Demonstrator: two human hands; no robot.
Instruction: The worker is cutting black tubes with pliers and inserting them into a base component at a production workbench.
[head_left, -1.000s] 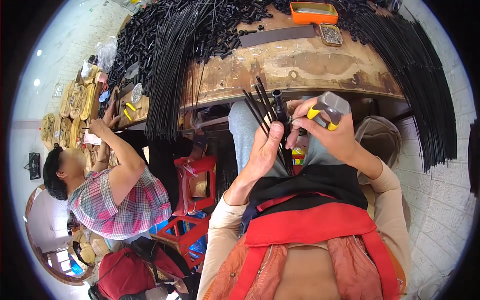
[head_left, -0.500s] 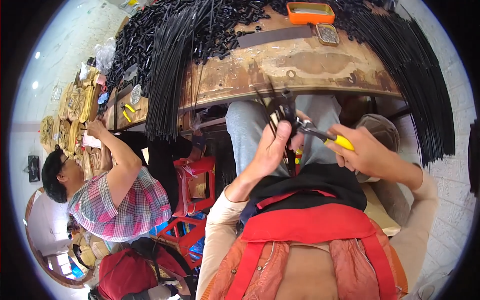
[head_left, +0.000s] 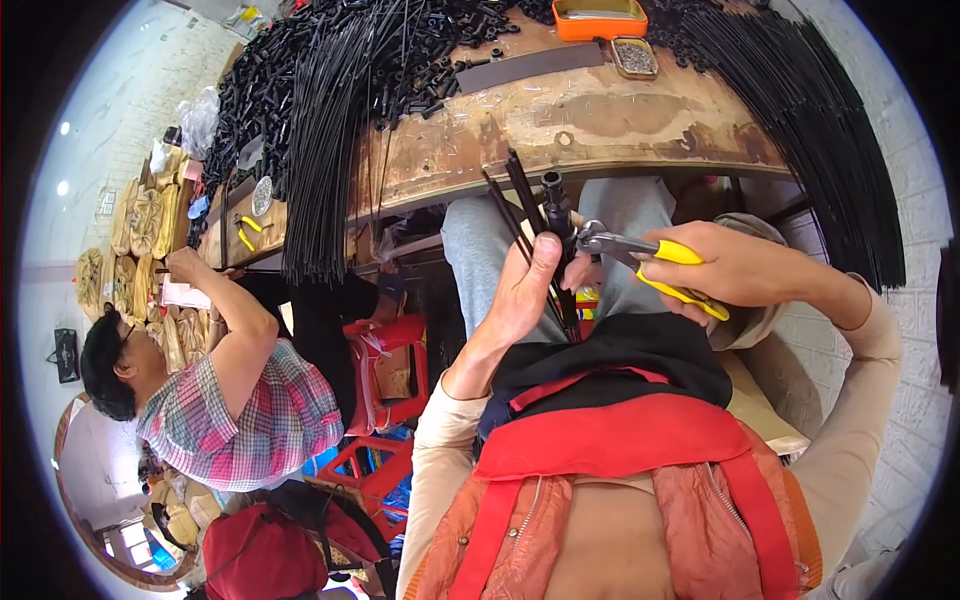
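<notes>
Above my lap, my left hand (head_left: 522, 292) is closed around several thin black rods (head_left: 521, 182) and a black tubular fitting (head_left: 556, 205) with an open round end. My right hand (head_left: 742, 262) grips yellow-handled pliers (head_left: 622, 243), whose handles are spread apart. The metal jaws touch or lie right beside the fitting; which of these, I cannot tell. Part of the fitting and the lower rods are hidden by my left fingers.
Beyond my knees runs the edge of a worn wooden table (head_left: 480, 150). Heaped black fittings (head_left: 265, 105) and long rod bundles (head_left: 325, 180) overhang it. An orange tray (head_left: 600, 28) and a small tin (head_left: 634, 60) stand farther back. A co-worker (head_left: 235, 410) sits at left near red stools (head_left: 385, 465).
The pliers' handles have spread wider. The rods and fitting in my left hand have come to rest more upright, and the view has shifted slightly.
</notes>
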